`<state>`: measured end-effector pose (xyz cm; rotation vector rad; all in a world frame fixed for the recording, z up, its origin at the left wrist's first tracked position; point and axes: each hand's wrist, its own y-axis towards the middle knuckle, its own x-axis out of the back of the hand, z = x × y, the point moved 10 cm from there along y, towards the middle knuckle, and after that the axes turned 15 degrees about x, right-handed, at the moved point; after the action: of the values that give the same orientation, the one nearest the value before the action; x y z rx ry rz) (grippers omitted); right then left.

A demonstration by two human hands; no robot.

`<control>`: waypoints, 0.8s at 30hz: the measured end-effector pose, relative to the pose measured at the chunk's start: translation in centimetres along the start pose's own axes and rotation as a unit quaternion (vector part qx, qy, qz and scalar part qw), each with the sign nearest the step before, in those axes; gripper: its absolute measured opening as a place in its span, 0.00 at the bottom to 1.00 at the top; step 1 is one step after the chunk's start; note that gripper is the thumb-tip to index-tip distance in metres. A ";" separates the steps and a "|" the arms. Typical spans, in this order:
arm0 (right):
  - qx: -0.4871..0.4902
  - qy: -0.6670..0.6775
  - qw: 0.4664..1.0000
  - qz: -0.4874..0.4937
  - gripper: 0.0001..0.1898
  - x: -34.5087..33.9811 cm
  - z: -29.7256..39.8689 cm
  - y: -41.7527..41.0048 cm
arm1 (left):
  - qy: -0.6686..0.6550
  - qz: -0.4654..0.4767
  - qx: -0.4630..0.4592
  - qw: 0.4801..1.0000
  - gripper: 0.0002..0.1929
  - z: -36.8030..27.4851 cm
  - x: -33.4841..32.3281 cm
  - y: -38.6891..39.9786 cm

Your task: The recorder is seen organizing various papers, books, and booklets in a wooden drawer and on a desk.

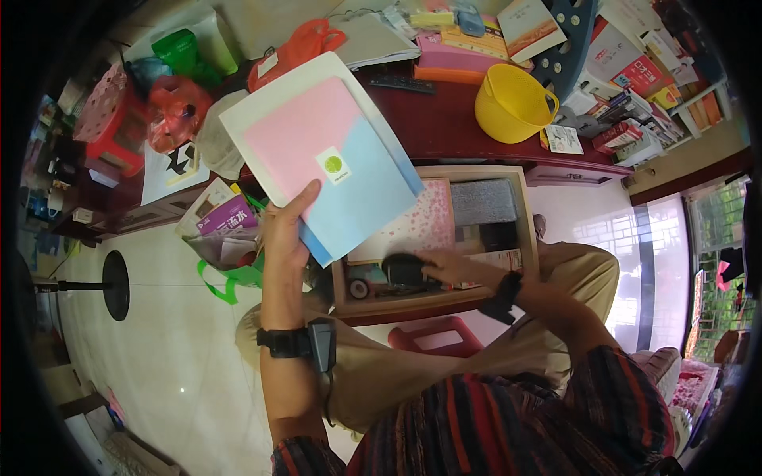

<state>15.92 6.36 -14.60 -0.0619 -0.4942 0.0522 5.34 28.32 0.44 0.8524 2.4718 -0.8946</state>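
My left hand grips a stack of thin notebooks or folders by its lower left edge, thumb on top. The uppermost has a pink and blue cover with a small white label; a white sheet or board shows behind it. The stack is raised above the pulled-out wooden drawer. My right hand is inside the drawer, its fingertips at the right edge of a black case. Blur hides whether they close on it. Beside the case lie a pink floral notebook and a grey fabric box.
A yellow plastic basket and a remote control stand on the dark red cabinet top. Books crowd its right end. A filled bag with green handles is at the left. Below the drawer is a red plastic stool.
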 end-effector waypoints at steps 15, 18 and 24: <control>-0.213 -0.191 0.958 0.008 0.21 0.3 -2.9 0.4 | 0.076 0.073 0.084 0.991 0.15 2.8 -1.5 0.4; -0.099 0.407 0.878 -0.232 0.23 3.7 1.0 -0.4 | 0.147 0.131 0.144 0.970 0.16 5.4 -3.2 -0.1; 0.036 0.749 0.626 -0.214 0.29 4.0 6.7 -1.6 | 0.321 0.208 0.243 0.892 0.21 11.9 -3.9 -1.7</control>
<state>16.30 5.38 -6.67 0.1048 1.2172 -0.4398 8.80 17.68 -5.47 2.0486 2.3989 -1.2291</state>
